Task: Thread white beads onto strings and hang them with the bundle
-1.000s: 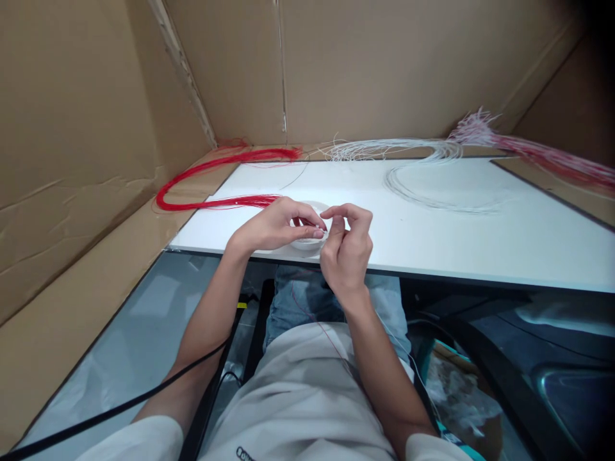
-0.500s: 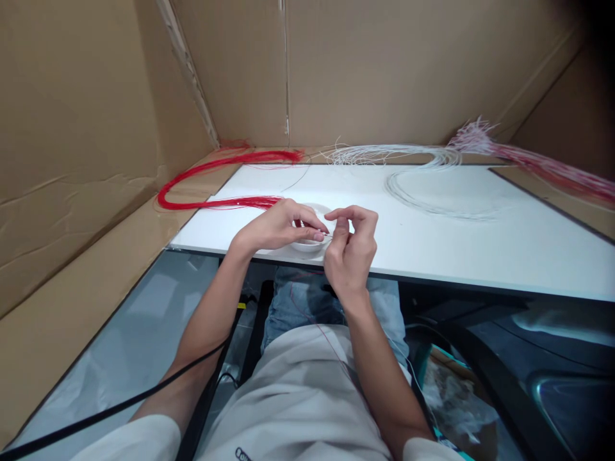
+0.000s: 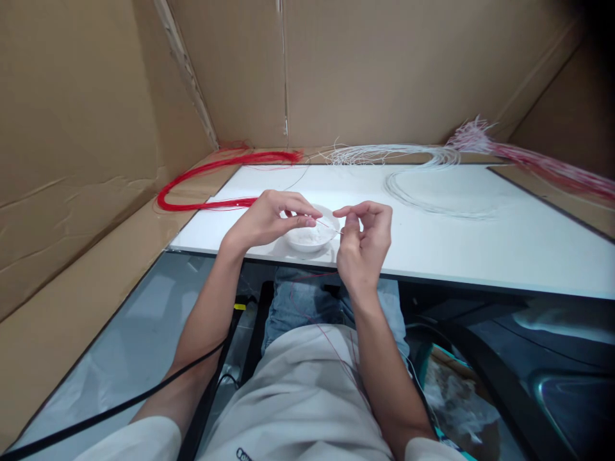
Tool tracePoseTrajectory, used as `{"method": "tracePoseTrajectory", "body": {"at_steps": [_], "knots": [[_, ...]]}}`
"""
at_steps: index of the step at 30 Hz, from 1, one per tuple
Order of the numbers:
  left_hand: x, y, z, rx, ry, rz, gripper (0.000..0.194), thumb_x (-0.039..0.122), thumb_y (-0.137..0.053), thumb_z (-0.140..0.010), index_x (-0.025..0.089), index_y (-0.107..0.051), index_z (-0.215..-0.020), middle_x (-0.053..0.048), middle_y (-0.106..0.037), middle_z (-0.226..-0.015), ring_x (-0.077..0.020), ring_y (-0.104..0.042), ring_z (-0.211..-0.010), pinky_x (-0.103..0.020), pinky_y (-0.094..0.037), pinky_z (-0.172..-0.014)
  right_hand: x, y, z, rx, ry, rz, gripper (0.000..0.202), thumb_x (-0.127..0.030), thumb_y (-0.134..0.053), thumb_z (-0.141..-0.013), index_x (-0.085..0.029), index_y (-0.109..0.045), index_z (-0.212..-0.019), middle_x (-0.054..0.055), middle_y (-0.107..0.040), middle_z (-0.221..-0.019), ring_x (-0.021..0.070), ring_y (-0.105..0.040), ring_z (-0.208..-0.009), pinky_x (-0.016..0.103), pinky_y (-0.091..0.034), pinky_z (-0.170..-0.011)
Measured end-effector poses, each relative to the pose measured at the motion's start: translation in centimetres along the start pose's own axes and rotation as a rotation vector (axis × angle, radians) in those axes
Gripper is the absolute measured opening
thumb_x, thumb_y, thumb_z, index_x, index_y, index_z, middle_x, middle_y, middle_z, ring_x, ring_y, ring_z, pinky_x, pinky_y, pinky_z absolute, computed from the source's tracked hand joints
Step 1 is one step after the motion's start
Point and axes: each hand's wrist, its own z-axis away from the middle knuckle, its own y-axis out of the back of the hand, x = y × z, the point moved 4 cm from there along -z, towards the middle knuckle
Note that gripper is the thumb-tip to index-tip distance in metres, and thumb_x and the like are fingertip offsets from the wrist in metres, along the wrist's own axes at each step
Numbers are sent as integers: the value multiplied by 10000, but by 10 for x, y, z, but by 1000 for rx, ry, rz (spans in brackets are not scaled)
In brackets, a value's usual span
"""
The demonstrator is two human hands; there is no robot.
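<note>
Two hands in my view, above white bowl [image 3: 311,247] on white board [image 3: 446,256]. Left hand [image 3: 262,221] pinched together on thin red thread [image 3: 325,224], stretched over bowl toward right hand [image 3: 368,246]; right index apart from thumb, I can't tell grip there. Red thread bundle [image 3: 168,194] lies left, white strands [image 3: 408,149] behind.

thread [image 3: 325,224]: red | bowl [image 3: 308,247]: white | tabletop [image 3: 461,246]: white, black-edged | jeans [image 3: 283,306]: blue | shirt [image 3: 298,397]: grey
</note>
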Motion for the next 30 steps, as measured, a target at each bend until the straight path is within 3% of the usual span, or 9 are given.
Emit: {"method": "tracePoseTrajectory", "body": {"at_steps": [3, 7, 12, 18, 27, 30], "knots": [[10, 5, 0, 129, -80, -81, 164, 337, -798, -920, 215, -860, -1010, -67, -822, -956, -135, -725, -833, -236, -520, -731, 4, 2, -4, 5, -43, -68, 73, -281, -529, -1027, -245, -467, -1016, 30, -676, -956, 181, -686, -939, 340, -530, -769], [25, 5, 3, 194, -224, -256, 132, 313, -761, -953, 235, -848, -1014, -49, -807, -941, -131, -719, -830, -243, -526, -747, 12, 4, -6, 3, -126, -165, 167, -336, -591, -1000, -253, -445, -1002, 33, -676, -961, 156, -654, -798, 283, -486, -607], [41, -7, 6, 204, -395, -539, 111, 294, -717, -985, 235, -811, -976, -56, -795, -1042, -157, -691, -909, -283, -513, -776, 18, 6, -9, -9, -276, -306, 229, -334, -639, -940, -266, -426, -990, -5, -686, -944, 43, -367, -450, 204, -273, -407], [47, -26, 3, 187, -479, -860, 134, 207, -641, -1026, 244, -769, -1011, -38, -807, -1103, -170, -674, -919, -333, -436, -772, 11, 10, -13, -60, -445, -457, 262, -275, -664, -846, -264, -434, -970, -43, -706, -886, 3, -200, -388, 179, -167, -392], [48, -32, 1, 213, -520, -947, 167, 173, -589, -1044, 211, -735, -971, -37, -788, -969, -166, -624, -847, -339, -381, -722, 2, 12, -16, -127, -564, -502, 238, -278, -675, -805, -250, -499, -962, -43, -716, -817, 7, -173, -384, 183, -127, -382], [46, -32, 1, 206, -496, -938, 173, 197, -583, -1054, 215, -731, -966, -30, -768, -925, -154, -602, -807, -326, -382, -717, -3, 14, -15, -158, -473, -395, 184, -353, -672, -872, -232, -613, -997, -12, -725, -853, 23, -257, -408, 198, -193, -379]]}}
